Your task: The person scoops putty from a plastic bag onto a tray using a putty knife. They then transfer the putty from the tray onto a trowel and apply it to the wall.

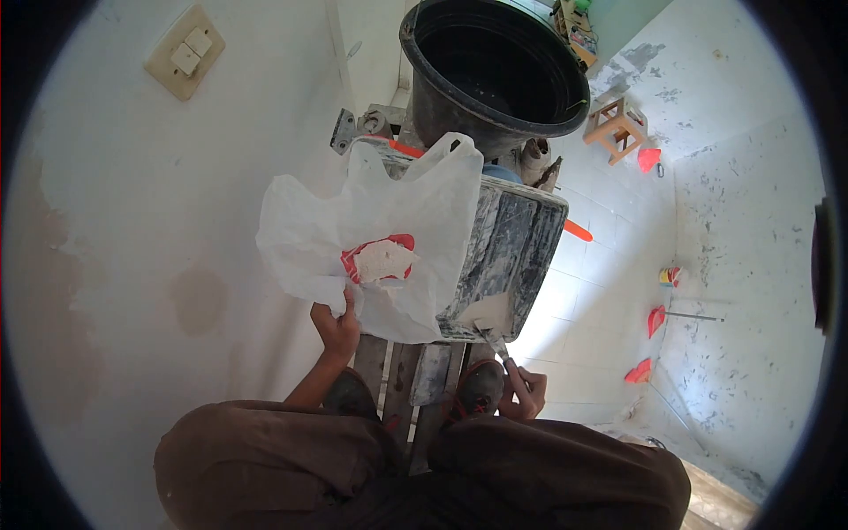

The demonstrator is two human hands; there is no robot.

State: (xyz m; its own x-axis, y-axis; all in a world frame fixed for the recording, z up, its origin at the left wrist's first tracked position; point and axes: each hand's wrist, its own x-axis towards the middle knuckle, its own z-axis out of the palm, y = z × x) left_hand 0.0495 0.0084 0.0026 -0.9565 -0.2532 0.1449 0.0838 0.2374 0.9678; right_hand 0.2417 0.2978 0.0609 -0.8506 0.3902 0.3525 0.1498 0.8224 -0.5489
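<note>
My left hand (336, 328) pinches the near edge of a white plastic bag (397, 208). Through a torn red inner bag (350, 263), white powder (385, 260) shows in the middle. The bag lies over the left part of a dark, plaster-smeared tray (517, 234). My right hand (526, 391) is closed around the handle of a putty knife (497, 343). Its blade touches a patch of pale, wet-looking paste (488, 312) at the tray's near right corner.
A large black bucket (424, 88) stands beyond the tray. Wooden planks (402, 389) support my shoes (481, 389). A wall with a light switch (185, 53) rises on the left. Far below to the right are a tiled floor (565, 300) and a wooden stool (616, 128).
</note>
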